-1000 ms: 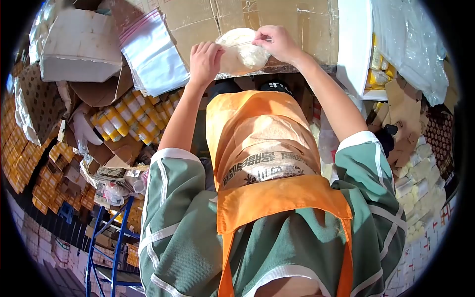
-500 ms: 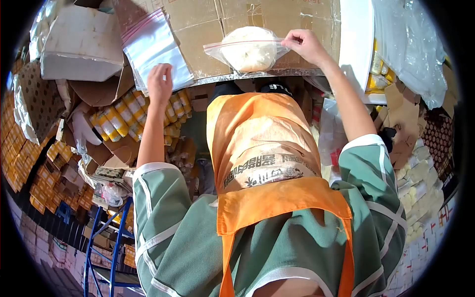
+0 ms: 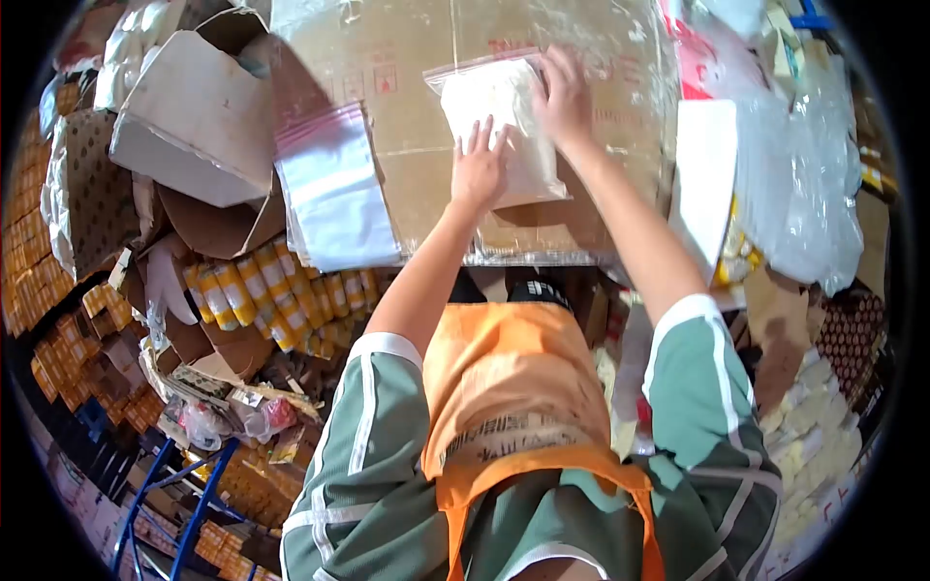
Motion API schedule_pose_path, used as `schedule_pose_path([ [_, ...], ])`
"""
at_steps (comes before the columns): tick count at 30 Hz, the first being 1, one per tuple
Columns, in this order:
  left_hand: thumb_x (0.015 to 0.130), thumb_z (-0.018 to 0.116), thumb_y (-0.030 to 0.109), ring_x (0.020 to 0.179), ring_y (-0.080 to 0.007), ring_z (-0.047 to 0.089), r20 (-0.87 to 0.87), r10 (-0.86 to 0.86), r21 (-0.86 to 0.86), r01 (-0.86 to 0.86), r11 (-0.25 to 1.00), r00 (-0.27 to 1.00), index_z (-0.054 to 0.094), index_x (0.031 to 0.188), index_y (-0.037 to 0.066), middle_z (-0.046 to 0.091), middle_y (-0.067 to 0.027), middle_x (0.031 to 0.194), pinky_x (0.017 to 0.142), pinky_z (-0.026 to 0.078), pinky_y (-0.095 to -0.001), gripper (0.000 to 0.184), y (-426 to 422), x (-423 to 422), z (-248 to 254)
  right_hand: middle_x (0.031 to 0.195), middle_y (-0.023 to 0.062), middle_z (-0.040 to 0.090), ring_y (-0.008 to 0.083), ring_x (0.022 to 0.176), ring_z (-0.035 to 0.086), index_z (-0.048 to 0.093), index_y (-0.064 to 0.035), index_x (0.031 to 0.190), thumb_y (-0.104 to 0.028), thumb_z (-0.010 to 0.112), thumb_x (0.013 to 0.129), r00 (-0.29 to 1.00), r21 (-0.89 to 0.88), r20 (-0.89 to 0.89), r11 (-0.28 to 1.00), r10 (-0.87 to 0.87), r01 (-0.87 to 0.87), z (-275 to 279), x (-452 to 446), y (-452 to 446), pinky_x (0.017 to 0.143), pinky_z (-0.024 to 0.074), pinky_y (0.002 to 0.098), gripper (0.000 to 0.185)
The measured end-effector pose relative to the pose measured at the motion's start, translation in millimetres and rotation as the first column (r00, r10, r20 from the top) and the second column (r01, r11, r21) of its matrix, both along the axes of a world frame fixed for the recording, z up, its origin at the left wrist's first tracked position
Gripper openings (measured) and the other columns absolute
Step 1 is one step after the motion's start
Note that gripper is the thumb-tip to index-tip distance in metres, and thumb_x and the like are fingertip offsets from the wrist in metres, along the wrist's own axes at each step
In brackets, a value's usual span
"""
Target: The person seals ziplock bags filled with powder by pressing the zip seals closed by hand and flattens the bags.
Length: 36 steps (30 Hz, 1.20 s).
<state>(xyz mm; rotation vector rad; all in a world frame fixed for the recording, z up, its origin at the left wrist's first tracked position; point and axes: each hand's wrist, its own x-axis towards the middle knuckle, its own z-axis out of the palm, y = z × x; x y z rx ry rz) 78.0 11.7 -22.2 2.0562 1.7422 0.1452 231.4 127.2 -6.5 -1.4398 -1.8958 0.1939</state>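
A clear zip bag with pale contents (image 3: 528,160) lies flat on the cardboard-covered table (image 3: 417,208), its zip edge toward the far side. My left hand (image 3: 480,172) rests on the bag's left middle part with its fingers spread. At the bag's upper right edge is my right hand (image 3: 565,102), its fingers apart and touching the bag. To the left of the bag lies a stack of empty zip bags (image 3: 339,194) with pink-red zip edges.
A white foam box (image 3: 199,116) stands at the upper left, above yellow-and-white packets (image 3: 257,295). On the right are a white panel (image 3: 704,179) and clear plastic sheeting (image 3: 799,174). A blue metal frame (image 3: 184,513) stands lower left.
The view has shifted, showing more of the table. The bag now lies flat and farther from the table's front edge. My left hand has moved right onto it; my right hand has opened from its pinch.
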Motion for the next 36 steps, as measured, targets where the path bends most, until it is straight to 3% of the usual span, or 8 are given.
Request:
schedule_pose_path([
  [7,0.093,0.042,0.027,0.147,-0.0342,0.021,0.169,0.105,0.114,-0.125,0.986,0.980,0.034,0.151,0.018,0.026,-0.0106,0.159,0.116,0.016,-0.0581,0.059,41.4,1.5,-54.5,0.157,0.0149,0.025,0.0349,0.144,0.027,0.040,-0.0237,0.147,-0.026,0.052,0.093,0.975,-0.476,0.188,0.879,0.121,-0.017,-73.8,-20.6,-52.2,0.112,0.0275,0.0553,0.056],
  [15,0.088,0.045,0.034,0.147,-0.0347,0.021,0.204,0.115,0.209,-0.158,0.965,0.972,0.036,0.150,0.013,0.029,-0.0089,0.158,0.115,0.018,-0.0608,0.066,69.3,-43.6,-92.4,0.160,0.0086,0.023,0.0399,0.146,0.018,0.057,-0.0301,0.136,-0.029,0.057,0.091,0.958,-0.472,0.237,0.881,0.162,-0.032,-54.1,-53.6,-30.6,0.114,0.0185,0.0615,0.045],
  [21,0.093,0.051,0.018,0.135,-0.0465,0.035,0.267,0.244,0.129,-0.285,0.950,0.932,0.034,0.141,-0.010,0.033,-0.0298,0.148,0.113,0.030,-0.0478,0.058,24.8,-60.3,-108.9,0.154,0.0114,0.032,0.0317,0.145,0.023,0.053,-0.0223,0.136,-0.033,0.075,0.074,0.984,-0.465,0.077,0.878,0.164,-0.110,-53.2,-49.7,-52.7,0.112,0.0189,0.0604,0.067],
  [24,0.088,0.060,0.010,0.123,-0.0435,0.046,0.532,0.341,0.119,-0.467,0.876,0.775,0.039,0.138,-0.003,0.048,-0.0283,0.129,0.104,0.040,-0.0443,0.056,-6.8,-27.3,-91.3,0.143,0.0202,0.043,0.0367,0.133,0.041,0.045,-0.0082,0.139,-0.045,0.087,0.060,0.991,-0.387,-0.015,0.915,-0.133,0.117,-68.6,-25.7,-67.9,0.106,0.0348,0.0489,0.097],
  [28,0.086,0.071,0.031,0.106,-0.0328,0.063,0.590,0.723,-0.376,-0.670,0.640,0.359,0.047,0.128,0.000,0.063,-0.0222,0.116,0.090,0.049,-0.0394,0.057,-21.3,5.4,-81.8,0.133,0.0164,0.053,0.0368,0.127,0.045,0.048,-0.0073,0.134,-0.043,0.090,0.057,0.952,-0.516,-0.136,0.840,-0.276,0.169,-75.9,-6.1,-78.9,0.104,0.0395,0.0473,0.095],
  [32,0.090,0.067,0.037,0.100,-0.0241,0.064,0.601,0.797,-0.747,-0.404,0.529,-0.068,0.047,0.132,0.004,0.065,-0.0155,0.112,0.087,0.051,-0.0354,0.057,-18.6,8.4,-78.4,0.129,0.0155,0.056,0.0342,0.116,0.054,0.050,-0.0072,0.130,-0.040,0.085,0.069,0.870,-0.765,-0.225,0.633,-0.439,0.121,-88.3,25.0,-69.0,0.102,0.0416,0.0443,0.078],
  [34,0.093,0.064,0.034,0.104,-0.0169,0.060,0.603,0.780,-0.789,-0.271,0.551,-0.171,0.042,0.139,0.007,0.061,-0.0115,0.119,0.085,0.050,-0.0305,0.058,-16.9,9.9,-71.2,0.130,0.0128,0.057,0.0321,0.115,0.057,0.050,-0.0089,0.132,-0.038,0.076,0.081,0.559,-0.807,-0.590,0.423,-0.582,-0.412,-117.5,49.0,-61.5,0.103,0.0410,0.0427,0.065],
  [36,0.093,0.064,0.036,0.095,-0.0149,0.063,0.495,0.869,-0.868,-0.072,0.492,-0.025,0.016,0.154,0.017,0.062,-0.0080,0.117,0.081,0.051,-0.0262,0.081,-14.6,7.2,-62.3,0.141,0.0128,0.051,0.0319,0.122,0.054,0.046,-0.0117,0.141,-0.037,0.070,0.087,0.576,-0.801,-0.577,0.265,-0.579,-0.536,-119.4,63.9,-54.9,0.107,0.0388,0.0398,0.065],
])
